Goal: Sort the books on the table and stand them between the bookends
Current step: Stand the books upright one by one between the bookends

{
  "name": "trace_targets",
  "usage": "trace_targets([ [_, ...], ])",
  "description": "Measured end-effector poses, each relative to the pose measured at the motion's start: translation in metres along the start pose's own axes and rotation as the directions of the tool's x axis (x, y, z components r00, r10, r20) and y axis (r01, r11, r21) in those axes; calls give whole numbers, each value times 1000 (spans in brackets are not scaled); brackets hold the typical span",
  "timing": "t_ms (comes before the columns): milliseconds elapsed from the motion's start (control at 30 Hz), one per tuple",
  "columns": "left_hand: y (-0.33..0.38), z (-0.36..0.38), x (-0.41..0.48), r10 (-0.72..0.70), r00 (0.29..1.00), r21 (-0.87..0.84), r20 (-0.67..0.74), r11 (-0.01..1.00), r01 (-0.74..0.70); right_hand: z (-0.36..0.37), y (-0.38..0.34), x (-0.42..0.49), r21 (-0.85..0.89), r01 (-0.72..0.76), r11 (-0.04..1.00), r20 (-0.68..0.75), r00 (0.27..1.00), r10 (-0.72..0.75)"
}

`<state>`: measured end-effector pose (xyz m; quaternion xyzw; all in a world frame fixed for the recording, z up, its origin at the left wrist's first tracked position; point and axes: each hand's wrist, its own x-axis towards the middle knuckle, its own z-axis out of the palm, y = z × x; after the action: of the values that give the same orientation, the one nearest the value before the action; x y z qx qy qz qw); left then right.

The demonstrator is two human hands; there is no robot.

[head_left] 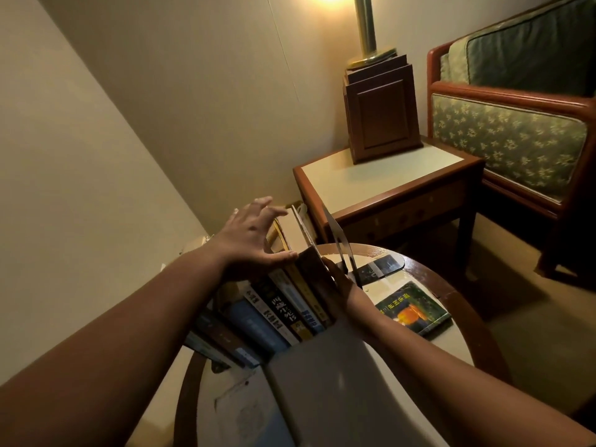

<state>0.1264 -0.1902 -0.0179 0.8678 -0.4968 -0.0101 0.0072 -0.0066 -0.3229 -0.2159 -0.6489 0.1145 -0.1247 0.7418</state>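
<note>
The row of books (pixel 274 304) is stood on the round table (pixel 458 304), steadied by the left hand (pixel 250 235), fingers spread. A brown book (pixel 314 262) is gripped by the right hand (pixel 338 279) beside the metal bookend (pixel 338 240). 1 green book (pixel 412 308) is left flat nearby.

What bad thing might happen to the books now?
The row of books leans, steadied by the left hand and right hand; letting go might tip it. The metal bookend stands a little apart, so it may not catch them. The green book lies near the table's edge.
</note>
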Motion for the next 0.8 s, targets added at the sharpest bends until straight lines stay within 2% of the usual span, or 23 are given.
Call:
trace_targets([
  [133, 18, 5, 19, 1, 997, -144, 79, 990, 10, -4, -4, -8, -78, -27, 997, -13, 1000, 26],
  [200, 22, 12, 22, 10, 994, -90, 109, 996, -1, -10, -4, -16, -107, -30, 994, 10, 999, 31],
  [300, 23, 15, 20, 15, 998, -35, 67, 999, -13, -22, -11, -35, -156, -1, 988, 36, 999, 7],
  [367, 26, 12, 18, 10, 998, -54, 60, 998, -7, -34, -13, -49, -258, 20, 966, -5, 1000, -22],
  [467, 29, 10, 14, 7, 999, -61, 50, 998, -4, -56, -6, -65, -465, -26, 885, -102, 994, -25],
  [533, 29, 10, 13, -2, 999, -75, 45, 997, 6, -70, -3, -74, -609, -57, 791, -146, 988, -41],
  [567, 28, 9, 13, -14, 999, -87, 48, 996, 18, -76, -3, -77, -703, -67, 708, -159, 985, -64],
  [633, 26, 9, 13, -35, 998, -106, 54, 993, 41, -88, -4, -82, -866, -103, 489, -160, 984, -77],
  [700, 24, 10, 14, -43, 998, -123, 54, 991, 50, -95, -3, -86, -947, -155, 283, -165, 986, -11],
  [733, 23, 10, 14, -42, 998, -134, 53, 990, 49, -99, -2, -88, -961, -168, 220, -170, 985, 10],
  [800, 24, 10, 14, -43, 998, -154, 55, 987, 52, -105, 0, -94, -961, -197, 193, -199, 980, 10],
])
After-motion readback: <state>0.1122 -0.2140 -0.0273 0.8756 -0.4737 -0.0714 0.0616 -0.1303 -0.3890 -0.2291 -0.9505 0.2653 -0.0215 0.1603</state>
